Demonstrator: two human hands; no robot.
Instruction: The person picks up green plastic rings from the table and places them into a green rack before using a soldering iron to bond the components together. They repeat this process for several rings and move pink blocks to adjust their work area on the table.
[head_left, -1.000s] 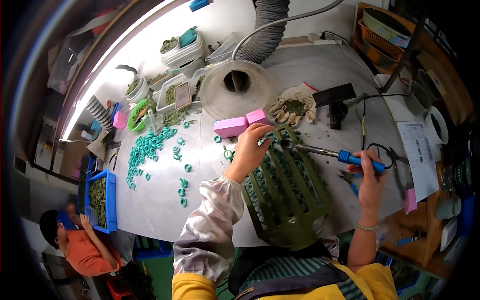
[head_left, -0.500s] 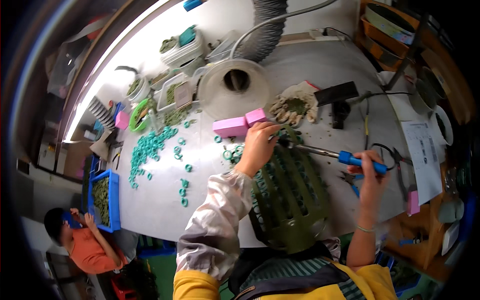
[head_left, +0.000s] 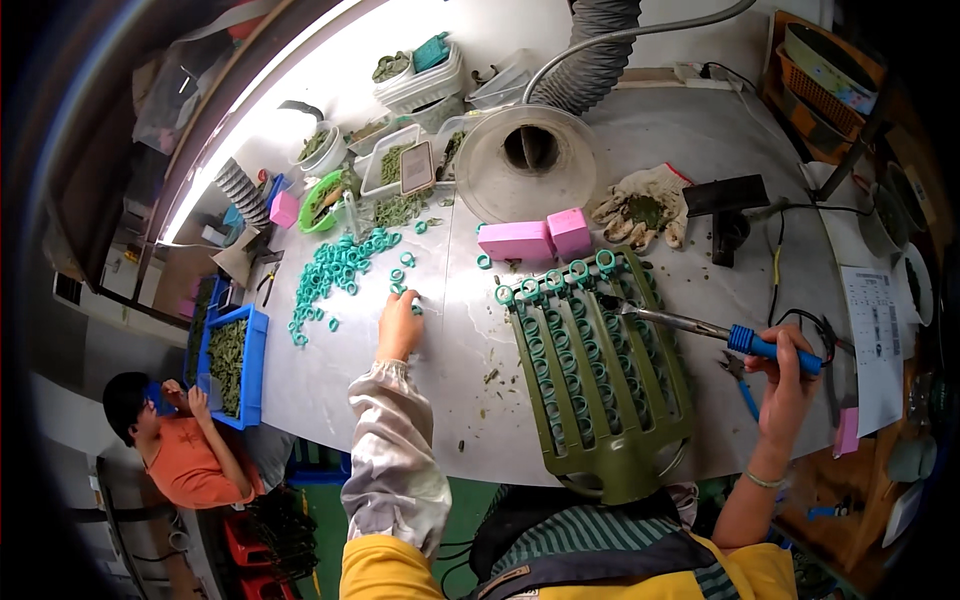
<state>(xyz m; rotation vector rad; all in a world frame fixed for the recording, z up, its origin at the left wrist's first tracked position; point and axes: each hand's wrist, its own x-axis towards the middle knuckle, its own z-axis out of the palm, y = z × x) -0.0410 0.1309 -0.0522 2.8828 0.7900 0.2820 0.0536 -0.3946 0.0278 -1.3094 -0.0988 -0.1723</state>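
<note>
My left hand [head_left: 400, 328] is down on the table, fingers bent and close together on a teal ring [head_left: 398, 288] at the edge of the loose ones. In my right hand [head_left: 782, 372] is a soldering iron [head_left: 690, 323] with a blue handle, held roughly level and pointing left. Its metal tip is over the far part of an olive-green slatted rack [head_left: 610, 450], whether touching I cannot tell. Rows of teal rings [head_left: 580, 405] show between the slats, and several more stand along the rack's far edge.
Pink blocks [head_left: 515, 240] stand beyond the rack, before a clear funnel hood [head_left: 490, 190]. A stained glove [head_left: 640, 205], black stand [head_left: 727, 195] and pliers [head_left: 740, 385] are right. Loose rings [head_left: 335, 270] lie left. A co-worker [head_left: 195, 455] sits by a blue bin [head_left: 255, 370].
My left hand has moved left from the rack's far end to the loose rings. The soldering iron stays over the rack. The view has shifted, showing the rack's far edge uncovered.
</note>
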